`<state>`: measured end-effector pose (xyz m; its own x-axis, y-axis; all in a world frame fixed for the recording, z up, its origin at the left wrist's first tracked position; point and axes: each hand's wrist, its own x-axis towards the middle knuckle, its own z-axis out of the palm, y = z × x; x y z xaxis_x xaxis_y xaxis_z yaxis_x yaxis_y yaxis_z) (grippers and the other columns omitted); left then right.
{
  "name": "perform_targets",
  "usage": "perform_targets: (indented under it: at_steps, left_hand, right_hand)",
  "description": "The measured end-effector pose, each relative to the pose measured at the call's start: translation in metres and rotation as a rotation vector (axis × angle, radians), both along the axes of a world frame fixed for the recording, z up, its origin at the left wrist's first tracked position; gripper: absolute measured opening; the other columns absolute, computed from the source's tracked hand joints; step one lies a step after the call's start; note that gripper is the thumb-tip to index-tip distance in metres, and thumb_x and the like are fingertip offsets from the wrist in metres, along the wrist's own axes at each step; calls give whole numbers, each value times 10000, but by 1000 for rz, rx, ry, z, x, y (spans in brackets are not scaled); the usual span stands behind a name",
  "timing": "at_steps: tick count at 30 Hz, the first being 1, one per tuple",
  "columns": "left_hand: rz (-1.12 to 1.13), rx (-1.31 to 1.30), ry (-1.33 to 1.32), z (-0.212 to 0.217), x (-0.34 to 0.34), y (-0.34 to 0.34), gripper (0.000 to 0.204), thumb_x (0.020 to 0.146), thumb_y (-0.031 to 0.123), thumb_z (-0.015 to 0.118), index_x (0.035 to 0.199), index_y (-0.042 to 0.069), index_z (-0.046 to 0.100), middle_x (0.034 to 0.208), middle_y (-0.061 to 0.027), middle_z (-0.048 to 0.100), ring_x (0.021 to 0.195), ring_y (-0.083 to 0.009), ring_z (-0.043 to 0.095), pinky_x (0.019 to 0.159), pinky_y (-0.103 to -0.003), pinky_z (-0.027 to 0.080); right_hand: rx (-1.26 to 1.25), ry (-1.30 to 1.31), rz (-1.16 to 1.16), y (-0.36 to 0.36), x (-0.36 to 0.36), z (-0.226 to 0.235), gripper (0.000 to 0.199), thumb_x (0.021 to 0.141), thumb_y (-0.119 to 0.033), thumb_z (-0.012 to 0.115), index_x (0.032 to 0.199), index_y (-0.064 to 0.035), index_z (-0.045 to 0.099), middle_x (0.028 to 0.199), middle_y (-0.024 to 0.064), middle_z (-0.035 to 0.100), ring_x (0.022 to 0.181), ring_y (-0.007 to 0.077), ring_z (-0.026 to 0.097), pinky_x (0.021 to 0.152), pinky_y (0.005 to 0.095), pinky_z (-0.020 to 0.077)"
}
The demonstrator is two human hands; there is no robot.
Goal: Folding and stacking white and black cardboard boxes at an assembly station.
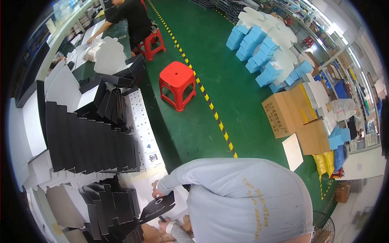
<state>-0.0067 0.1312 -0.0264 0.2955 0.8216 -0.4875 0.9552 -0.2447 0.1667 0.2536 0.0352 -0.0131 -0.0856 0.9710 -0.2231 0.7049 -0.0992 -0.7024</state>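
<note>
From a torso in a light grey sweatshirt at the lower middle, two arms reach left over the worktable. My right hand (157, 189), the upper one, pinches the top edge of a flat black card panel (156, 209) with a pale ring and small print. The panel is tilted above white sheets (142, 186). Below it, my left hand (165, 227) is closed around a small dark thing, too little of which shows to name. Brown paper or card (152, 234) lies beside that hand. Black folded box pieces (107, 208) stand just left of the panel.
A tall row of black box pieces (89, 139) stands farther up the table. A red stool (177, 81) is on the green floor. Another person (135, 22) sits at the far bench. Light-blue boxes (259, 50) and brown cartons (279, 113) stand at the right.
</note>
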Motion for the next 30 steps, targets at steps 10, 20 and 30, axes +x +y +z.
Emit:
perform_targets:
  at_steps: [10, 20, 30]
  left_hand:
    - [-298, 25, -105, 7, 67, 39, 264, 722, 162, 580, 938, 17, 536, 926, -182, 573, 856, -258, 548, 740, -346, 437]
    - [-540, 43, -202, 22, 149, 47, 293, 759, 190, 552, 1007, 35, 533, 1010, -170, 558, 939, -243, 527, 810, -334, 418]
    - [271, 368, -336, 58, -24, -13, 360, 830, 292, 506, 681, -22, 600, 529, -127, 569, 466, -211, 540, 478, -366, 439]
  right_hand:
    - [-16, 0, 2, 4, 6, -6, 289, 734, -216, 525, 1019, -237, 567, 926, 32, 593, 994, 266, 451, 834, 385, 374]
    - [-8, 15, 101, 6, -7, -10, 344, 703, -203, 530, 1037, -272, 579, 932, 49, 593, 1002, 281, 455, 811, 401, 402]
    - [294, 711, -591, -36, 34, -13, 162, 811, -174, 559, 894, -37, 585, 822, 87, 584, 776, 143, 556, 701, 270, 458]
